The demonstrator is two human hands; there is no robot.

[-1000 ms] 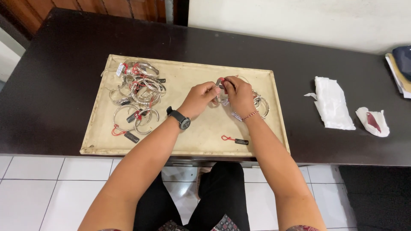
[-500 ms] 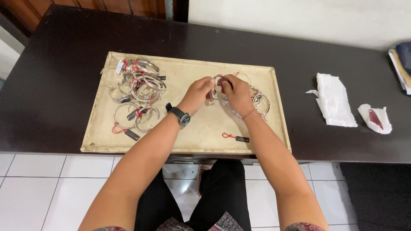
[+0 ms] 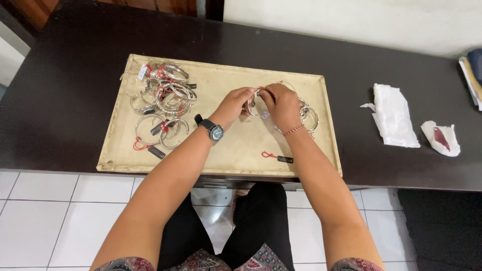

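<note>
A beige tray lies on a dark table. Over the tray's middle, my left hand and my right hand meet and pinch a silver bangle between their fingertips. My left wrist wears a black watch; my right wrist has a thin red string. A heap of silver bangles with red-stringed tags fills the tray's left part. A few more bangles lie just right of my right hand. A loose tag on a red string lies near the tray's front edge.
A folded white cloth and a small crumpled white tissue with a red stain lie on the table to the right of the tray. Stacked items sit at the far right edge. White floor tiles show below the table's front edge.
Both hands stay together over the tray's middle, with only small shifts of the fingers on the bangle. The view has drifted slightly.
</note>
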